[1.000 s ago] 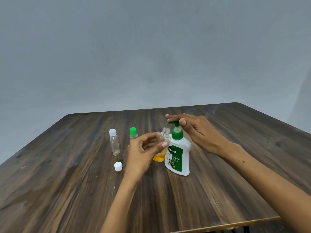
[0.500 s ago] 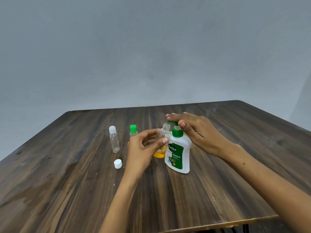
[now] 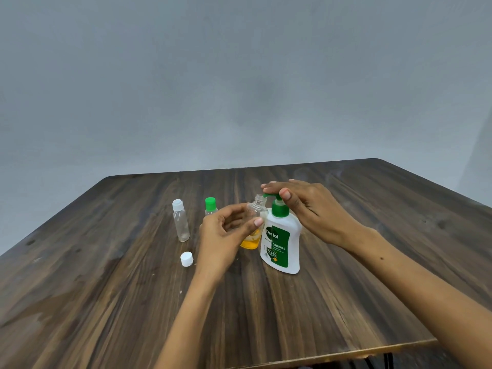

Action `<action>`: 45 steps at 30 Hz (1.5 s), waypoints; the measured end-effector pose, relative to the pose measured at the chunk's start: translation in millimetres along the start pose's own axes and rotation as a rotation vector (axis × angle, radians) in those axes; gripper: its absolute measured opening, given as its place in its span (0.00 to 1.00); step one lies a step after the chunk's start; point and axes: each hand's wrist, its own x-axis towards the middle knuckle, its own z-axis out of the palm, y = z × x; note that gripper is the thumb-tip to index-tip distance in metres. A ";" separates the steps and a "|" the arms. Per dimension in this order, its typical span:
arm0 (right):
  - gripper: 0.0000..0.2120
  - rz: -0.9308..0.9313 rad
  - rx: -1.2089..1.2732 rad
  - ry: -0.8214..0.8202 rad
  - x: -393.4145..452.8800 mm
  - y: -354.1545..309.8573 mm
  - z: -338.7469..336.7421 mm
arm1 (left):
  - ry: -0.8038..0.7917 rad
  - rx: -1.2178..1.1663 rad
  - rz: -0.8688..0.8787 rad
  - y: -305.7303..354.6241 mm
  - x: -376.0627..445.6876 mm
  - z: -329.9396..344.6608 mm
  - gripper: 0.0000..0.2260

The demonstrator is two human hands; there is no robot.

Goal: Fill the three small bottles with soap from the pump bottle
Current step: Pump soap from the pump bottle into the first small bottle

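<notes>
A white pump bottle (image 3: 282, 243) with a green pump head stands mid-table. My right hand (image 3: 306, 206) lies flat on top of the pump head, fingers straight. My left hand (image 3: 226, 233) grips an uncapped clear small bottle (image 3: 256, 209) tilted with its mouth under the green spout; orange soap (image 3: 250, 242) fills its bottom. Left of it stand a clear small bottle with a white cap (image 3: 180, 221) and one with a green cap (image 3: 210, 206), partly hidden behind my left hand. A loose white cap (image 3: 186, 259) lies on the table.
The dark wooden table (image 3: 106, 302) reaches a grey wall behind. Its near edge runs at the lower right.
The pump head was pushed down half a second ago and has come back up under my right hand. My left hand still holds the bottle at the spout.
</notes>
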 end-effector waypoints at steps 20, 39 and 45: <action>0.39 0.041 0.066 0.034 0.2 -0.5 2.6 | -0.015 -0.001 -0.003 1.2 -1.6 -0.6 0.18; 0.40 0.034 0.052 0.032 1.7 -0.8 0.1 | -0.029 -0.005 -0.006 5.4 -2.6 2.4 0.17; 0.40 0.063 0.100 0.054 0.8 0.3 3.1 | -0.035 -0.016 -0.006 5.1 -4.2 2.9 0.16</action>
